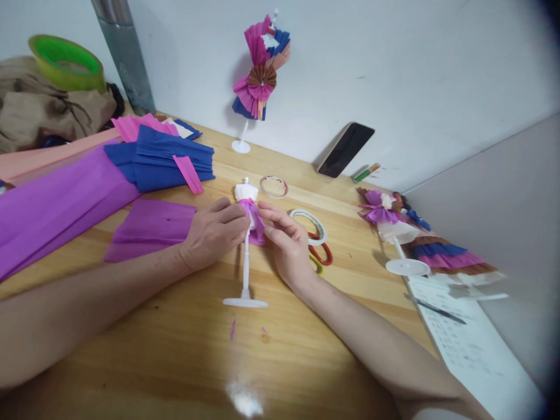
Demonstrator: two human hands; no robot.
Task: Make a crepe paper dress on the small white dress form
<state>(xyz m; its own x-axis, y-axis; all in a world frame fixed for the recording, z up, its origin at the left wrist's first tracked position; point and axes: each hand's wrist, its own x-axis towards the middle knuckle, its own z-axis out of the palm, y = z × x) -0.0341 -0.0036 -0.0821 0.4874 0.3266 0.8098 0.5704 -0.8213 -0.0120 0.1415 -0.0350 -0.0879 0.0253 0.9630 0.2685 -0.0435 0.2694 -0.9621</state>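
A small white doll mannequin (246, 192) stands upright on a thin post with a round base (245, 303). Purple crepe paper (251, 211) is wrapped around its waist and hangs below. From the left, my left hand (217, 232) is closed, its curled fingertips pinching at the paper by the waist. On the other side, my right hand (286, 240) holds the paper's right edge between thumb and fingers. My fingers partly hide the mannequin's lower body. A flat purple crepe sheet (149, 230) lies beside my left wrist.
A tape roll (321, 224) lies partly over scissors (324, 254) at the right. Behind are a clear ring (274, 186), a dressed mannequin (262, 81) and a phone (345, 150). Blue crepe paper (175, 160) is at left; more paper dresses (380, 207) and a written sheet (472, 344) are at right.
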